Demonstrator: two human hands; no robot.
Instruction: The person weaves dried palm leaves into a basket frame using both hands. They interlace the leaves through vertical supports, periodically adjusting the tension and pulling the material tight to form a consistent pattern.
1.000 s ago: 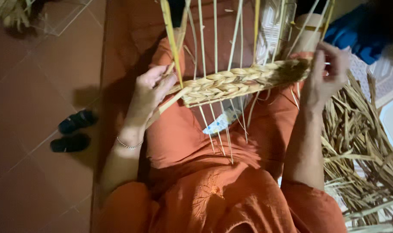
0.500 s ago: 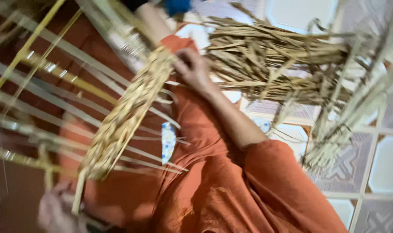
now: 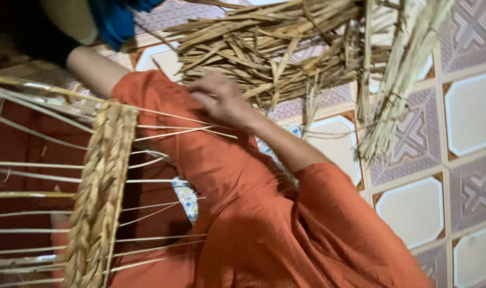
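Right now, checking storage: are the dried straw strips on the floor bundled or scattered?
Loosely heaped: the dried straw strips overlap on the tiled floor, with no tie visible.

A tiled floor (image 3: pixel 467 160) with white octagonal panels framed by purple and brown patterned borders fills the right side, while the upper left corner lies in deep shadow.
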